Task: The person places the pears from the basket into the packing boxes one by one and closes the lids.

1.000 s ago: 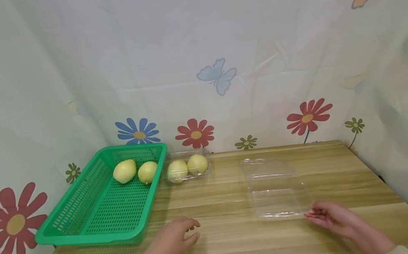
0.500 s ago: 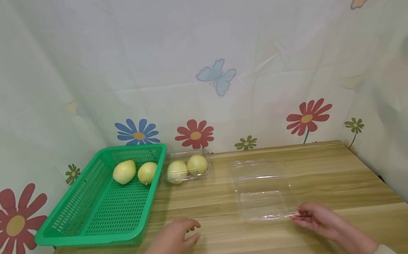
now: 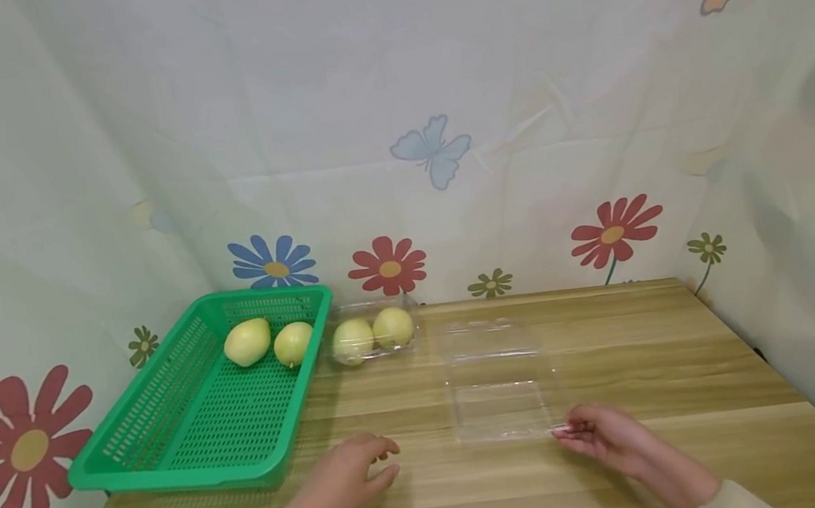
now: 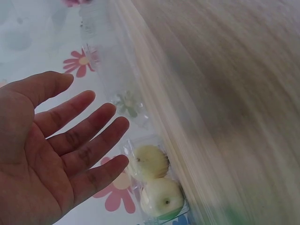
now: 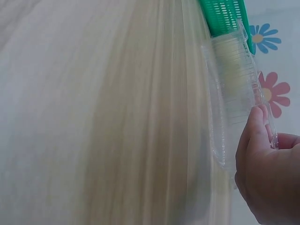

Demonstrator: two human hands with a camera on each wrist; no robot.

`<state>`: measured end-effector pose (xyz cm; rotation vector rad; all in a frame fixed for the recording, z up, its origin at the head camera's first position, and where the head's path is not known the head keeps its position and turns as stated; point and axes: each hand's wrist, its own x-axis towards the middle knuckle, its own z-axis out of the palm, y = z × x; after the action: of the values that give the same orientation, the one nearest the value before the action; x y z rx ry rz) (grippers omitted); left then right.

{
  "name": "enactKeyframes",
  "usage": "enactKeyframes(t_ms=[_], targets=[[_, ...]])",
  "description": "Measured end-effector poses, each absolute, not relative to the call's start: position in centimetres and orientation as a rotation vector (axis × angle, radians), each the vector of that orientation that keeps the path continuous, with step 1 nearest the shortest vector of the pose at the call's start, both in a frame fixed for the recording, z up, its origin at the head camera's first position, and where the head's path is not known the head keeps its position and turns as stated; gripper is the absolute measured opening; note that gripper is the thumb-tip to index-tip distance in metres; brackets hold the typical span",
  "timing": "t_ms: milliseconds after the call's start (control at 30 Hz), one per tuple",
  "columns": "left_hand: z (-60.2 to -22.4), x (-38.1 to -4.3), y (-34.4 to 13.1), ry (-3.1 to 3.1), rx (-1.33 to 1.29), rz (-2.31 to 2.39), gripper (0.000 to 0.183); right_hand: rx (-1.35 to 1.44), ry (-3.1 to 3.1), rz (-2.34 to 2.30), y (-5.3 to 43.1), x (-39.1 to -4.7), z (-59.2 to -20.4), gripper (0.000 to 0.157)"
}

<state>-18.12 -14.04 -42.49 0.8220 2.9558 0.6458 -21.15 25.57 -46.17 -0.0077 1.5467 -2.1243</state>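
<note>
A clear plastic clamshell box [image 3: 502,409] lies unfolded on the table, its lid part toward the back wall. My right hand [image 3: 610,438] pinches the near right corner of this box between thumb and fingers; the right wrist view shows the same hand [image 5: 269,164] at the box's edge [image 5: 257,84]. To the left of the box my left hand [image 3: 346,477] hovers over the table, holding nothing. Its fingers [image 4: 89,123] are spread and slightly bent in the left wrist view.
A green plastic basket [image 3: 177,480] with two pale yellow pears [image 3: 247,343] stands at the left. Right beside it, at the back, is another clear box [image 3: 414,339] with two more pears [image 3: 393,328]. A flower-printed curtain [image 3: 558,186] hangs behind the wooden table [image 3: 661,359].
My right hand has slid the clear clamshell box leftward along the table, keeping its grip on the near right corner. The left hand, basket and pears have stayed where they were.
</note>
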Motion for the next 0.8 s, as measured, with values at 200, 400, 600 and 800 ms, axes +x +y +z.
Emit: enactKeyframes(t_ms=[200, 400, 600, 800], targets=[[-42.2, -17.9, -14.1, 2.967, 0.832, 0.623, 0.019, 0.008, 1.551, -2.133, 24.4, -21.1, -46.1, 0.026], [-41.6, -17.8, -14.0, 2.958, 0.825, 0.601, 0.020, 0.002, 1.547, -2.136, 23.5, -21.2, -46.0, 0.025], [-40.4, -17.4, -14.0, 2.951, 0.823, 0.589, 0.023, 0.004, 1.549, -2.127, 23.1, -21.2, -45.9, 0.024], [-38.3, -16.8, -14.2, 2.942, 0.746, 0.649, 0.024, 0.015, 1.560, -2.125, 23.1, -21.2, -46.0, 0.021]])
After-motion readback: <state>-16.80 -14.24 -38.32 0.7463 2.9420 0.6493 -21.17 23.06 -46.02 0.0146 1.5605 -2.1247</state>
